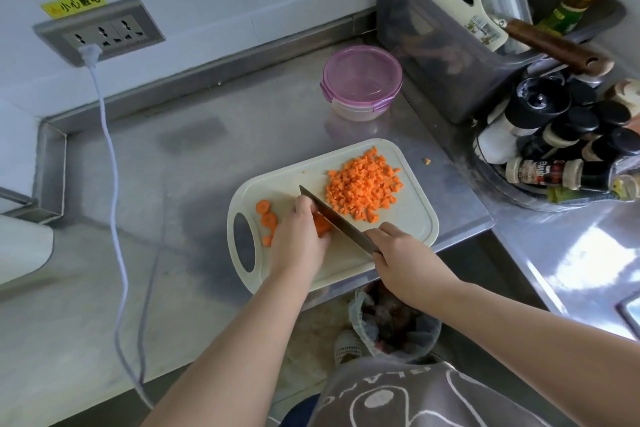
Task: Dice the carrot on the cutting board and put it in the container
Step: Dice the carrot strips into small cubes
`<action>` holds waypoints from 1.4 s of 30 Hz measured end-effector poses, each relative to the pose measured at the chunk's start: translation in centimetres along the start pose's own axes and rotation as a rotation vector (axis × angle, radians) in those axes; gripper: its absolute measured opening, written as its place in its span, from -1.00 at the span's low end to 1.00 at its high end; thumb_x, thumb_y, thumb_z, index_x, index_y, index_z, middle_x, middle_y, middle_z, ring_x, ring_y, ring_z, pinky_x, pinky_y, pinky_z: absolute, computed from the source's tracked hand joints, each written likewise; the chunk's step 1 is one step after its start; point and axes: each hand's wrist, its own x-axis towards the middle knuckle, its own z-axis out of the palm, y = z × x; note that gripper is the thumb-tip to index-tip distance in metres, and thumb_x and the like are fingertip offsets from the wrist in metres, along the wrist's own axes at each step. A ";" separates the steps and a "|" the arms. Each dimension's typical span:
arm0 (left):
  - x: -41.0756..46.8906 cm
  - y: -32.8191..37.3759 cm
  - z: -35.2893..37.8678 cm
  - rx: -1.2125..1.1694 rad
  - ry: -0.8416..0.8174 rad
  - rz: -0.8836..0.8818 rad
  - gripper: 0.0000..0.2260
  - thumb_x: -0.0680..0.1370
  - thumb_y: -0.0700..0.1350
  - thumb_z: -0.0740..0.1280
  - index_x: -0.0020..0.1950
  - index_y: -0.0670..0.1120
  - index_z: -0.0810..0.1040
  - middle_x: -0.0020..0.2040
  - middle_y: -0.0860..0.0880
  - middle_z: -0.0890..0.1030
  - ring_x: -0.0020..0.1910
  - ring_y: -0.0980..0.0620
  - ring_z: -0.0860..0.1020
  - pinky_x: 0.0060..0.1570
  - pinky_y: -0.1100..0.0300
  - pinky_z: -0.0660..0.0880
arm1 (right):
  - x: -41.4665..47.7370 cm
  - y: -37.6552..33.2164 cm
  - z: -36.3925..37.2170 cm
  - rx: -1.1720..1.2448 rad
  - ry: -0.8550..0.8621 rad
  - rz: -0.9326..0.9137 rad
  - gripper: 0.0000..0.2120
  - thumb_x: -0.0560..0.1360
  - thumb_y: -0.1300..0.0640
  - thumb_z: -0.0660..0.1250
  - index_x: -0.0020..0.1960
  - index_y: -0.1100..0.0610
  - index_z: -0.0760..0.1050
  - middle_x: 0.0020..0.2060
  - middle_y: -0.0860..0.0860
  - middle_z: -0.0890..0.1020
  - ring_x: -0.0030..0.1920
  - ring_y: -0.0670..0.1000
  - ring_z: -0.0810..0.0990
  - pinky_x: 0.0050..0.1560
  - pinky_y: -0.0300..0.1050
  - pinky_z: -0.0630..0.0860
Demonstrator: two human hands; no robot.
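**Carrot partly diced, knife on the board**

At the far left a wall socket has a white cable that hangs down over the steel worktop. The cutting board lies near the front edge of the worktop, its handle hole to the left. Beside this hole lie a few round carrot slices.

The left grip has its fingers curled down on the carrot piece and holds it on the board. The knife stands just at these fingers, its blade slanted and its tip pointing away from the person. The right grip is closed around the knife handle.

Right of the blade is a pile of diced carrot, all on the board. Behind the board stands the container, apart from it, with its purple lid on. One carrot bit lies on the worktop just off the right edge of the board. At the far right is a rack of spice bottles.
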 end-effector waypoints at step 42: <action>1.7 -0.8 -0.8 -0.283 -0.124 -0.297 -0.84 0.45 -0.10 0.47 -0.04 -0.07 0.55 -0.05 -0.06 0.64 -0.05 -0.06 0.58 -0.07 0.09 0.51 | -0.1 -1.6 0.8 -0.227 -0.083 -0.017 -0.58 0.57 0.27 0.15 0.40 0.11 0.22 0.09 0.03 0.39 -0.13 0.10 0.56 -0.11 0.03 0.60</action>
